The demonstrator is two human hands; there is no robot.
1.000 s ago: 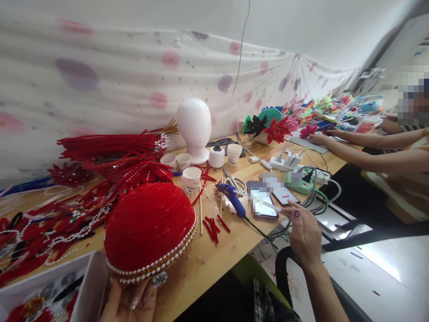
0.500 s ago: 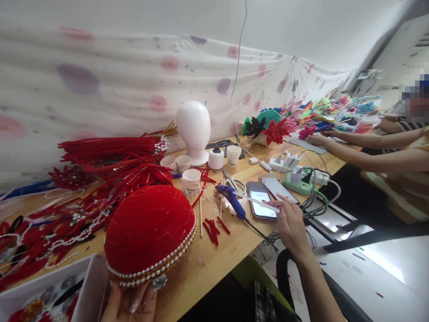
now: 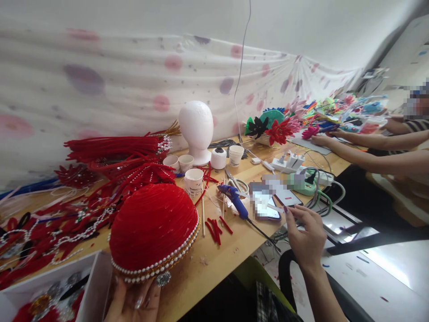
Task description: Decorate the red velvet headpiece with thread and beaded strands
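Note:
A red domed cap (image 3: 152, 228) edged with white pearls and gold trim rests on my left hand (image 3: 136, 299), whose fingers hold it from below. A silver jewel (image 3: 164, 279) hangs at its rim. Between thumb and fingers, my right hand (image 3: 305, 230) pinches the end of a translucent glue stick (image 3: 273, 207), which runs to the back of a blue glue gun (image 3: 234, 200) lying on the table. Short red strips (image 3: 214, 230) lie between cap and gun.
A white foam head (image 3: 196, 129), paper cups (image 3: 193, 180) and scissors (image 3: 234, 180) stand or lie behind. Phones (image 3: 286, 193) and a power strip (image 3: 288, 162) are at the right, a white box (image 3: 97, 277) at the lower left. Another person's arms (image 3: 362, 154) reach in from the right.
My right hand has moved right and slightly down, away from the glue gun, still pinching the glue stick. The cap and table shift slightly right in view.

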